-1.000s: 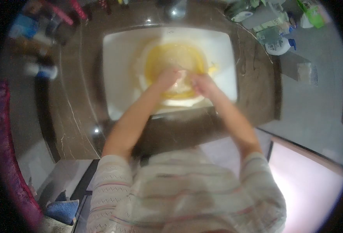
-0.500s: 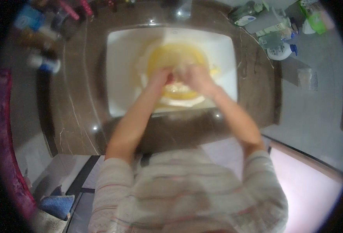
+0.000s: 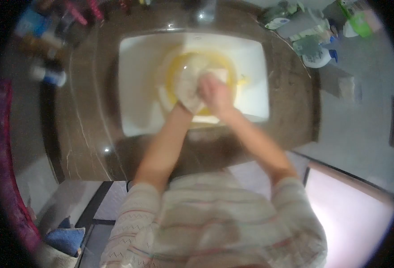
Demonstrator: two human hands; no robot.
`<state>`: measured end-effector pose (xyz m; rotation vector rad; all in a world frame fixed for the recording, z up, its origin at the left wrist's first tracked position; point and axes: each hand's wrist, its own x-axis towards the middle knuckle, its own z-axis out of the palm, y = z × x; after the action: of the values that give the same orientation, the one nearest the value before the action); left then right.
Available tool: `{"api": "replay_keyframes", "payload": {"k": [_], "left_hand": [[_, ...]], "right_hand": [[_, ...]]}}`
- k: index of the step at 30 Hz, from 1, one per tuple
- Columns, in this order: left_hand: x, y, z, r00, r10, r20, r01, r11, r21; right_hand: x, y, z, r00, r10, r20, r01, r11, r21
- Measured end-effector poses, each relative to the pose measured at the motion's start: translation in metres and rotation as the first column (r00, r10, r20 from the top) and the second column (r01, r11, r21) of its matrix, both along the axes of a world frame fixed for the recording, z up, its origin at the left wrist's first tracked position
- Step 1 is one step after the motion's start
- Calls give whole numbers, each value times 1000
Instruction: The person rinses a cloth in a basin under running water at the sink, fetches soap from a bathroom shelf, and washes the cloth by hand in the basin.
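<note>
A white sink (image 3: 136,89) holds a round yellow basin (image 3: 172,58). Inside the basin is a wet-looking pale cloth (image 3: 189,85), which covers my left hand from the wrist on, so those fingers are hidden. My right hand (image 3: 215,93) is closed in a blurred fist against the cloth's right side, gripping it. A pale flap of the cloth shows beyond the knuckles. Both hands are close together over the basin.
Around the sink runs a brown veined counter (image 3: 85,111). Several bottles, one a white pump bottle (image 3: 317,59), stand at the back right. A white and blue container (image 3: 49,75) is on the left. A blue cloth (image 3: 65,239) hangs lower left.
The pale cloth now covers my left hand, which was bare near my right hand before. A reddish patch between the hands no longer shows. My right hand has moved slightly left.
</note>
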<state>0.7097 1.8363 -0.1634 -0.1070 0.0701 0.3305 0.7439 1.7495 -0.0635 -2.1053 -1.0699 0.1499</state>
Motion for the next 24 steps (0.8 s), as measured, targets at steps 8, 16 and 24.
{"api": "replay_keyframes", "payload": {"k": [8,16,24], "left_hand": [[0,-5,37,977,-10,-214,0,999,-50],[-14,4,49,995,-70,-68,71,997,6],[-20,9,58,991,-114,-69,111,993,-46]], "right_hand": [[25,6,-33,967,116,227,-80,984,-160],[58,-9,26,710,-31,-704,-222,938,-266],[80,-27,17,695,-36,-718,-242,929,-281]]}}
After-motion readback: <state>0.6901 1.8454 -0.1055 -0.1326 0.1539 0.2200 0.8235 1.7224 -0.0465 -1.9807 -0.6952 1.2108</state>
